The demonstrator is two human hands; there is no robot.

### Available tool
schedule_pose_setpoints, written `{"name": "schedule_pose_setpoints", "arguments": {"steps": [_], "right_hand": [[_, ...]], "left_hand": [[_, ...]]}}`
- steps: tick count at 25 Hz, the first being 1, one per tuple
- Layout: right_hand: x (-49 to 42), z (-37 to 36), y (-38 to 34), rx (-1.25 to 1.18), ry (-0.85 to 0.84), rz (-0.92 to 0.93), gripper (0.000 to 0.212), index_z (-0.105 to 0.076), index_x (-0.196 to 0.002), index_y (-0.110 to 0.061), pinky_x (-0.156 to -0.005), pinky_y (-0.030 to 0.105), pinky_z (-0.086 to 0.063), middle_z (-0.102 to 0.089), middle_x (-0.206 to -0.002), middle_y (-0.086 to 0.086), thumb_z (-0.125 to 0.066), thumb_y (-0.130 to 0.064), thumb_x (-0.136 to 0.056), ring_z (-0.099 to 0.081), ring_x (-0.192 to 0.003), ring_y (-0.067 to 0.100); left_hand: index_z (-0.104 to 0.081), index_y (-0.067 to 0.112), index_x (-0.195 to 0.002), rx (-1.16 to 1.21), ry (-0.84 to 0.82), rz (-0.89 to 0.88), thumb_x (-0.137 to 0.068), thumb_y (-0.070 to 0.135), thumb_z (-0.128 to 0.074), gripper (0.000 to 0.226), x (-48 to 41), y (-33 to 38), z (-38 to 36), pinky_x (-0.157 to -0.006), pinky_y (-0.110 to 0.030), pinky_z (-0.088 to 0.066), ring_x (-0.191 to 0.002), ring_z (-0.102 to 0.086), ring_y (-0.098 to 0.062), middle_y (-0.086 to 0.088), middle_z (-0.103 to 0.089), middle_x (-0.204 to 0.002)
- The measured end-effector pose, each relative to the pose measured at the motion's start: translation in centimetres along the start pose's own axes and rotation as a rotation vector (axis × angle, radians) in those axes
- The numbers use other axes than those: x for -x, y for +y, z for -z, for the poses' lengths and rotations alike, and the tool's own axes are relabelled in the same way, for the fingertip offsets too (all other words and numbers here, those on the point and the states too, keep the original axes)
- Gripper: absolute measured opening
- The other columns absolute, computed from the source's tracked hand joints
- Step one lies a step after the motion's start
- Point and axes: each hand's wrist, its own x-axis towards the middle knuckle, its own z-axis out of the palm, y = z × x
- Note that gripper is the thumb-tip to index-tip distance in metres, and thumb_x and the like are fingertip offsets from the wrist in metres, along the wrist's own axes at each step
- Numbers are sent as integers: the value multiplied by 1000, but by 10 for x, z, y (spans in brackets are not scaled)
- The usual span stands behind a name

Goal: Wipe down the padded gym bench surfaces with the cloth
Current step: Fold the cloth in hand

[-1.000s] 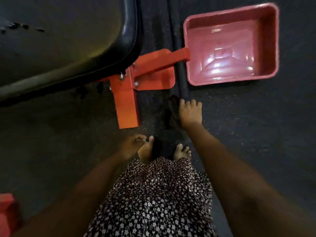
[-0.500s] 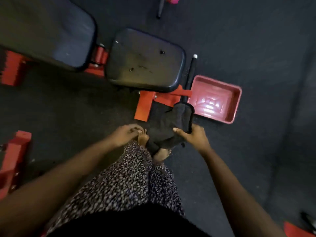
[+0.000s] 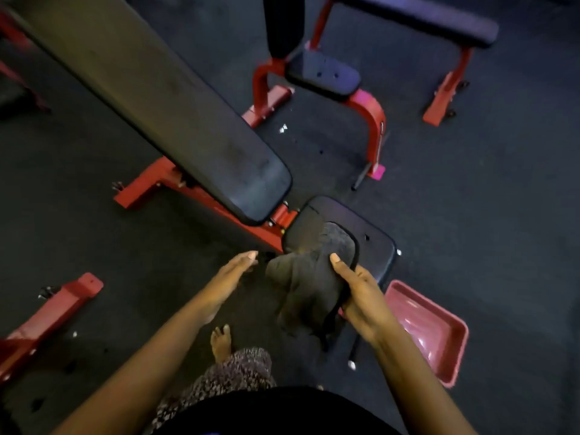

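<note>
At centre frame the right hand (image 3: 361,296) grips the dark cloth (image 3: 309,277), thumb laid over its top, and the cloth hangs over the near edge of the bench's seat pad (image 3: 373,243). The left hand (image 3: 229,277), flat with straight fingers, hovers just left of the cloth, holding nothing. A red tray (image 3: 439,346) sits on the floor at lower right.

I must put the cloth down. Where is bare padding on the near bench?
The long back pad is all bare. On the seat pad, only the part beyond the cloth shows free; the right hand crowds its near edge.
</note>
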Motion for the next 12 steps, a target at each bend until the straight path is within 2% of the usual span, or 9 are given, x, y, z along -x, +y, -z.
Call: {"name": "schedule_pose_setpoints", "arguments": {"steps": [2, 4, 6, 9, 11, 12], "right_hand": [[-11, -43, -24, -122, -64, 5, 31, -64, -108, -1, -86, 33, -55, -69, -107, 16, -56, -22, -87, -67, -100, 24], [-29, -88, -37, -221, -98, 5, 39, -62, -115, -1, -95, 39, -49, -67, -114, 16, -56, -27, -87, -63, -108, 26], [-55, -125, -33, -239, -67, -49, 40, -64, -113, -2, -97, 38, -46, -67, -113, 16, -58, -30, -85, -63, -108, 26], [-95, -178, -20, -148, -24, -123, 41, -67, -107, -4, -83, 35, -53, -71, -105, 14, -66, -29, -75, -69, -95, 23], [-120, -194, -20, -147, -55, -161, 23, -73, -90, -5, -68, 29, -57, -74, -91, 12, -65, -23, -80, -71, -80, 20], [-126, -191, -25, -153, -52, -142, 22, -75, -82, -6, -67, 28, -58, -74, -86, 11, -61, -22, -86, -71, -77, 20]], "left_hand": [[-55, 29, -125, 151, -39, 21, -82, 65, -43, 58, -11, 17, 35, -106, -37, -37, -118, -52, -13, 3, -59, -125], [-60, 27, -120, 304, -109, 27, -81, 67, -41, 58, -20, 35, 76, -102, -36, -40, -115, -56, -15, 1, -64, -120], [-60, 23, -121, 316, -117, -57, -80, 64, -44, 60, -29, 51, 112, -104, -32, -37, -116, -55, -12, 2, -64, -121], [-66, 16, -108, 262, -24, -206, -74, 43, -60, 44, -36, 64, 174, -91, -21, -46, -111, -60, -12, 2, -71, -107], [-70, 17, -100, 162, 35, -269, -64, 44, -70, 45, -40, 72, 205, -87, -19, -48, -111, -61, -14, -1, -71, -108], [-72, 18, -97, 175, 48, -278, -63, 45, -71, 43, -40, 78, 209, -88, -20, -46, -109, -61, -13, -1, -71, -108]]}}
